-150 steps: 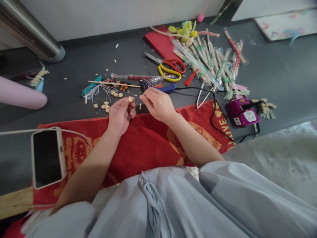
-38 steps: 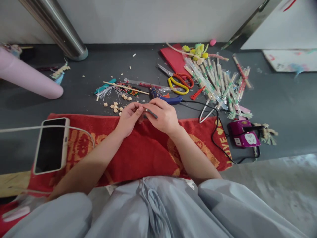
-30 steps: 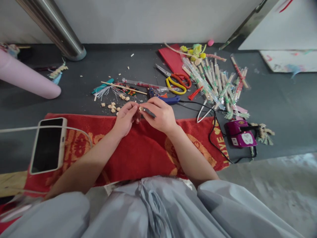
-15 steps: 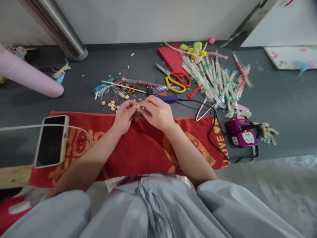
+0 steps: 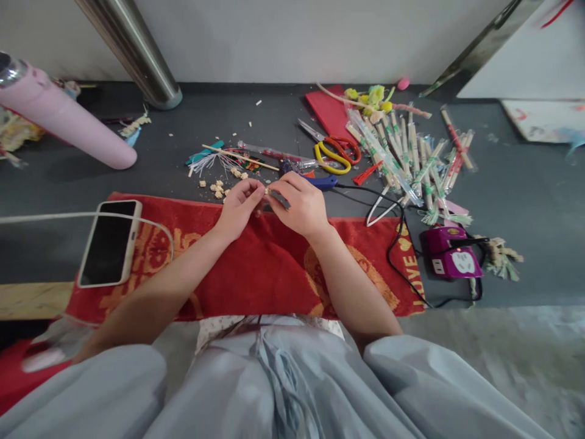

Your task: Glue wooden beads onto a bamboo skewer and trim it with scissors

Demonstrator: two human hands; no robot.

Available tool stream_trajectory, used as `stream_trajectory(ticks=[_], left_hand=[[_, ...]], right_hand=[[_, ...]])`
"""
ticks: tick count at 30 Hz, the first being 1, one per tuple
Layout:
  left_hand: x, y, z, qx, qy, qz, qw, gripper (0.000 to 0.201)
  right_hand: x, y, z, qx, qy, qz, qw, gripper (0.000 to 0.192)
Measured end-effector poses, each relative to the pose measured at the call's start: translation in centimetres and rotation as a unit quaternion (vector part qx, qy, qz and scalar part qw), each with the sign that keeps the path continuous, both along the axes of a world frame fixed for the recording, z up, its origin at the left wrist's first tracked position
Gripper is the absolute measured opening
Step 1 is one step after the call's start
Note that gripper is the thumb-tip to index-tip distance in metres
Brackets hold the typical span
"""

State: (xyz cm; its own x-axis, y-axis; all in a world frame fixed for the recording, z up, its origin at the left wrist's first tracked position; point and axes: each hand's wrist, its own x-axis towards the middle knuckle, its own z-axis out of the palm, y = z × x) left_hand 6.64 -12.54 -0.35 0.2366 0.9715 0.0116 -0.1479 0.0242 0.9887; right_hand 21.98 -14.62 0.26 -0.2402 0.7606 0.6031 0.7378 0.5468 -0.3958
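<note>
Piece of small, pale-cream material (image 5: 267, 191), pinched between a bare left hand (image 5: 236, 208) and a bare right hand (image 5: 300, 206) set nearly together, might spring loose under uneven pressure and vanish among similar loose pieces (image 5: 219, 188) on the dark-grey tabletop (image 5: 169, 174).

Pale piece (image 5: 267, 191) between fingers (image 5: 256, 196), red towel (image 5: 260, 274) nearby.

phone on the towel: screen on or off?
Looks off: the phone lies face up, its screen plain black with nothing lit.
</note>
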Motion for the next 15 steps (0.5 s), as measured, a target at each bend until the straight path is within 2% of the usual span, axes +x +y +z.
stream_trajectory(ticks=[4,9,15], left_hand=[[-0.4,-0.4,0.5,0.019,0.063,-0.001,0.998,0.050],[-1.1,-0.8,1.2,0.070,0.141,-0.011,0.987,0.044],[-2.6,-0.8,1.9,0.148,0.283,-0.030,0.947,0.024]], right_hand=[[-0.1,-0.1,0.0,0.014,-0.023,0.006,1.000,0.017],[-0.1,-0.2,0.1,-0.018,-0.037,0.026,0.999,0.017],[-0.2,0.0,-0.1,-0.012,-0.055,0.033,0.998,0.017]])
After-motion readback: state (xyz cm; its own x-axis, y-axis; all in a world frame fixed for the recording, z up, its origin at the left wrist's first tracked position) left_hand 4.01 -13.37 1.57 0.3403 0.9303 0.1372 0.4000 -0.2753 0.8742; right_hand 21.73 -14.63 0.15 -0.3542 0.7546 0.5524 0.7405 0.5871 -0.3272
